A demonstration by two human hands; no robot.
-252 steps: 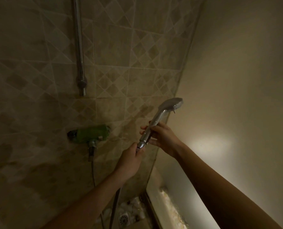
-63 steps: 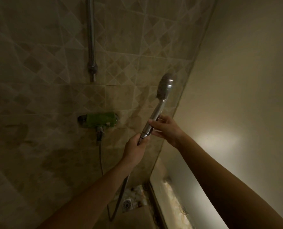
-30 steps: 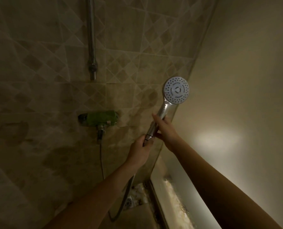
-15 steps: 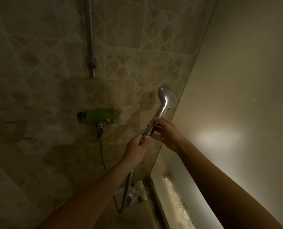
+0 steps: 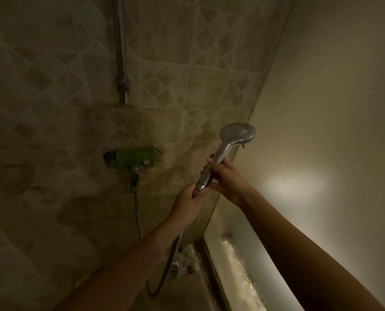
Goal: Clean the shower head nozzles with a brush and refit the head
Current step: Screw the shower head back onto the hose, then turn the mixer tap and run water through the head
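A chrome shower head (image 5: 236,134) is held up in front of the wall corner, its rounded back towards me and its nozzle face turned away. My right hand (image 5: 226,178) grips its handle. Just below, my left hand (image 5: 188,204) pinches the hose nut at the handle's bottom end. The metal hose (image 5: 164,272) hangs down from my left hand, loops near the floor and runs up to the green mixer valve (image 5: 135,157) on the tiled wall. No brush is in view.
A vertical chrome rail (image 5: 121,52) is fixed to the tiled wall above the valve. A plain pale wall fills the right side. A floor drain (image 5: 174,269) and a ledge (image 5: 238,265) with white residue lie below.
The shower head has turned: a second ago its nozzle face pointed at me, now its back does. Both hands stay on the handle and hose joint.
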